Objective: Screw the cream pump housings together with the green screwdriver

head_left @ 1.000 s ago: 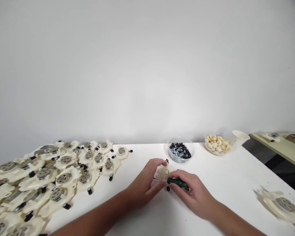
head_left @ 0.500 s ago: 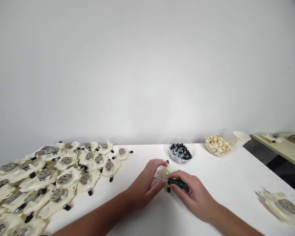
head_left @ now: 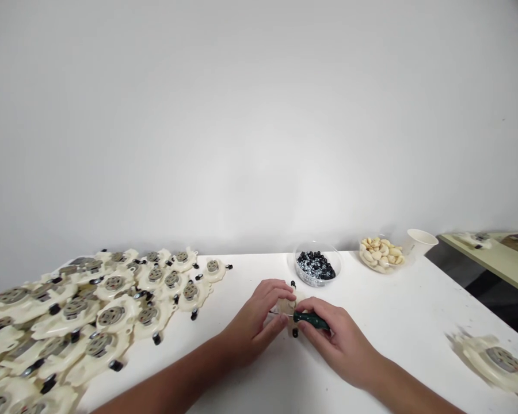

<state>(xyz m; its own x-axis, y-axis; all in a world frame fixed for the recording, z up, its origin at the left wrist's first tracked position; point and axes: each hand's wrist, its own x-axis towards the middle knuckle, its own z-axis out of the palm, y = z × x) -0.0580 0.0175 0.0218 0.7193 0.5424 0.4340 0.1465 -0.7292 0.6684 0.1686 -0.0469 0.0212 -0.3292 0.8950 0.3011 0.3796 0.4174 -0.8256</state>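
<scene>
My right hand (head_left: 340,340) is closed around the dark green handle of a screwdriver (head_left: 311,319), its thin metal shaft pointing left across a cream plastic part (head_left: 299,295). My left hand (head_left: 259,322) curves over the left side of that part, gripping it with the thumb near the shaft. Black knobs stick out at the part's far and near ends. The screwdriver's tip is hidden by my left hand, so what it touches cannot be seen.
On the left lies a large heap of cream housings with grey round motors (head_left: 112,315). A clear bowl of black pieces (head_left: 316,265) stands ahead, with a bowl of cream caps (head_left: 382,254) and a white cup (head_left: 421,241) farther right. Another housing (head_left: 496,359) lies at right.
My left fingers have shifted slightly over the cream part, covering more of its round centre. The screwdriver stays in nearly the same place, and the whole view has moved a little.
</scene>
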